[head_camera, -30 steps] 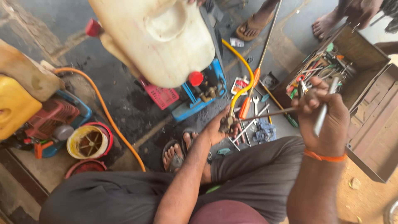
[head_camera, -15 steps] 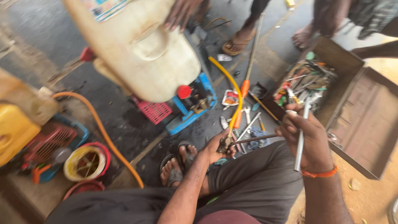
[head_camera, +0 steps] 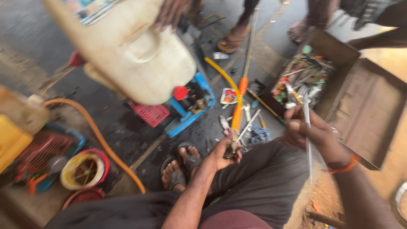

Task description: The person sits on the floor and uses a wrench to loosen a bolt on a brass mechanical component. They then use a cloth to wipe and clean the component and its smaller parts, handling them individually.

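Note:
My left hand grips a small metal fitting at the lower end of a yellow hose, just above my knee. My right hand is closed around a thin silver rod-like tool that points down past my wrist. A slim dark rod runs between the two hands. My sandalled feet rest on the dark ground below the left hand. Loose wrenches and small tools lie on the ground close to both hands.
Another person's hand holds a large cream jerrycan tilted over a blue engine unit. An open metal toolbox full of tools stands at right. An orange hose, yellow container and red machine lie at left. Other people's feet are at top.
The view has shifted and blurred. My right hand has dropped lower and closer to my knee with the silver tool. The jerrycan has tilted further across the top of the frame.

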